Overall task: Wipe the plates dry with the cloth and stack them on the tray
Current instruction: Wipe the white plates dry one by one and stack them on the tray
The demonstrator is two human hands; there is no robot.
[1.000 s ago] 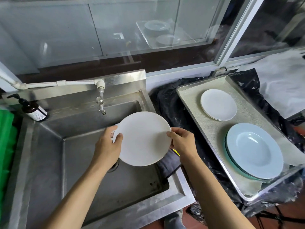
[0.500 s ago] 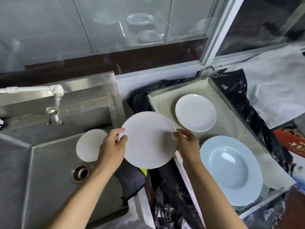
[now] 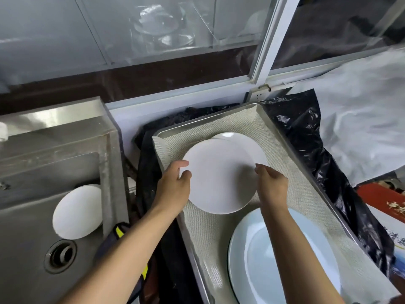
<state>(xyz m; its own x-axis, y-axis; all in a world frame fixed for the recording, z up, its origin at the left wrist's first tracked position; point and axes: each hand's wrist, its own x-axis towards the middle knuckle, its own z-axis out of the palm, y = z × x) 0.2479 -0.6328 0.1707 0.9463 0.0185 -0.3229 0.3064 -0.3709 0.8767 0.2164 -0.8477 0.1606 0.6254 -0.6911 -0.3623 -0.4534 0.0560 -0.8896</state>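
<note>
White plate (image 3: 219, 176) near flat, both hands gripping, over tray (image 3: 258, 108).

I can make out gold characters on the red box (image 3: 392, 201) right of the tray (image 3: 258, 105) (too blurred to read); nothing else carries writing.

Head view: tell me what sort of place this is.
Probably a commercial or canteen dishwashing station: a deep stainless steel sink, a large metal tray lined with beige mesh, and stacked pale blue plates.
</note>
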